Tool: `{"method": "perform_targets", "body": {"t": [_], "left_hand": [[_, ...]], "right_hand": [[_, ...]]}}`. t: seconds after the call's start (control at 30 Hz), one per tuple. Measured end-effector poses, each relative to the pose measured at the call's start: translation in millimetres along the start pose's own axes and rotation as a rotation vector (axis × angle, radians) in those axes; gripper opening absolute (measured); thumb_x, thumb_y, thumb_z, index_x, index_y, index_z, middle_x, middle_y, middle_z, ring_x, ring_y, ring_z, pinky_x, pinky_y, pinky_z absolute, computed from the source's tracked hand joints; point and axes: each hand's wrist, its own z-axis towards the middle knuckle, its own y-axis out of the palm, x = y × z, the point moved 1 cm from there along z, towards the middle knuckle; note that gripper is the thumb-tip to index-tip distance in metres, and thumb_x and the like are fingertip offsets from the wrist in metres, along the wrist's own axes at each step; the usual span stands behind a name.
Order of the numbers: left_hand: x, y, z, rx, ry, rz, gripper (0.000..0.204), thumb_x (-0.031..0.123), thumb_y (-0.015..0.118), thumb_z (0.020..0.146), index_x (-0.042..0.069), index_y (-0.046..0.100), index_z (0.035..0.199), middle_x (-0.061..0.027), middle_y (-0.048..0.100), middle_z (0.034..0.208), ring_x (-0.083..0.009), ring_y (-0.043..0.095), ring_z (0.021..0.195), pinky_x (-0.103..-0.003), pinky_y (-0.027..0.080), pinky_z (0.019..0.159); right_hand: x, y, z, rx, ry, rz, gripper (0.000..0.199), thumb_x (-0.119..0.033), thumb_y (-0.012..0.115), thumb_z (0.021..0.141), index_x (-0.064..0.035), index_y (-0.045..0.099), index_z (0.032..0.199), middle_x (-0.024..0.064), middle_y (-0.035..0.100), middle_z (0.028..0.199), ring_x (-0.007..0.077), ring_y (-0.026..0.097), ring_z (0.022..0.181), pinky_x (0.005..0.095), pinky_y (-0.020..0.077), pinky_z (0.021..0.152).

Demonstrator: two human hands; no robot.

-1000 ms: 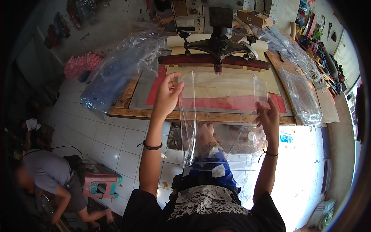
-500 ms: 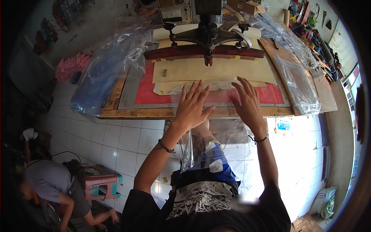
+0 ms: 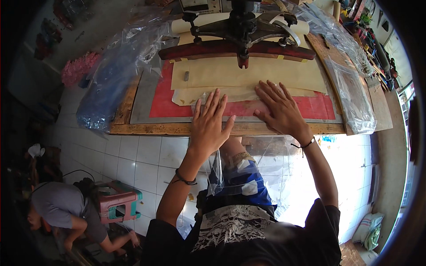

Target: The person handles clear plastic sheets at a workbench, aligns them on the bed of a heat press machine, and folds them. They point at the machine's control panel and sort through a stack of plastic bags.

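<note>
My left hand [image 3: 209, 120] lies flat on a clear plastic sheet [image 3: 270, 162] at the table's front edge, fingers apart. To its right, my right hand [image 3: 281, 109] rests palm down with fingers spread on the same sheet. The sheet hangs over the edge in front of my legs. Beneath the fingertips are tan paper [image 3: 284, 71] and a red mat [image 3: 162, 99]. A small grey metal block [image 3: 186, 76] sits on the paper. Just beyond the hands hangs a black metal machine head [image 3: 243, 33] with a long dark red bar [image 3: 199, 49].
Folded bluish plastic [image 3: 106, 95] drapes over the table's left side, and more clear plastic [image 3: 350, 106] covers the right. A wooden edge [image 3: 155, 129] runs along the front. At lower left, another person [image 3: 57, 204] bends beside a pink and green stool [image 3: 117, 206].
Both hands have come down flatter onto the plastic. The right hand has turned inward, and its forearm has swung outward. The view has shifted slightly.
</note>
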Motion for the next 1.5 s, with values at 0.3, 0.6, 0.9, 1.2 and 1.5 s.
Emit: {"method": "perform_targets", "body": {"t": [0.3,0.6,0.9,1.2,1.5], "left_hand": [[-6,0,-10,0.025,-0.153,-0.005,0.057,0.036,0.044,0.1,0.006,0.037,0.148,-0.0132,0.03,0.157,-0.0277,0.029,0.144,-0.048,0.017,0.119],[-47,3,41,0.021,0.043,0.01,0.05,0.03,0.039,0.103,0.006,0.039,0.146,-0.0152,0.036,0.153,-0.0306,0.031,0.142,-0.048,0.022,0.118],[-42,8,16,0.312,-0.185,-0.03,0.055,0.026,0.059,0.094,0.001,0.044,0.141,-0.0246,0.049,0.135,-0.0406,0.049,0.122,-0.047,0.037,0.106],[-31,-36,49,0.506,-0.106,-0.624,0.039,-0.005,0.058,0.089,-0.003,0.056,0.128,-0.0173,0.052,0.114,-0.0359,0.058,0.098,-0.04,0.048,0.086],[-51,6,62,0.173,0.021,-0.255,0.036,0.0,0.055,0.092,-0.002,0.058,0.128,-0.021,0.055,0.115,-0.0378,0.055,0.107,-0.043,0.045,0.093]], "right_hand": [[8,2,-7,-0.049,0.101,-0.027,0.067,-0.053,0.049,0.095,-0.0086,0.043,0.145,0.013,0.033,0.155,0.0303,0.025,0.145,0.0482,0.0167,0.119],[21,14,12,0.021,0.191,-0.054,0.068,-0.054,0.045,0.097,-0.0085,0.04,0.146,0.0166,0.034,0.153,0.0328,0.025,0.145,0.0501,0.0159,0.119],[30,25,-6,0.322,0.32,0.113,0.059,-0.036,0.062,0.091,-0.0039,0.046,0.138,0.027,0.043,0.14,0.0423,0.038,0.132,0.0491,0.0315,0.11],[30,-21,9,0.466,0.387,0.325,0.045,-0.016,0.074,0.083,-0.0106,0.058,0.124,0.0199,0.053,0.12,0.0381,0.051,0.114,0.0441,0.0424,0.097],[61,23,6,0.267,0.361,0.159,0.034,-0.023,0.066,0.088,-0.0143,0.065,0.12,0.0168,0.055,0.123,0.0364,0.05,0.112,0.0442,0.0395,0.1]]}}
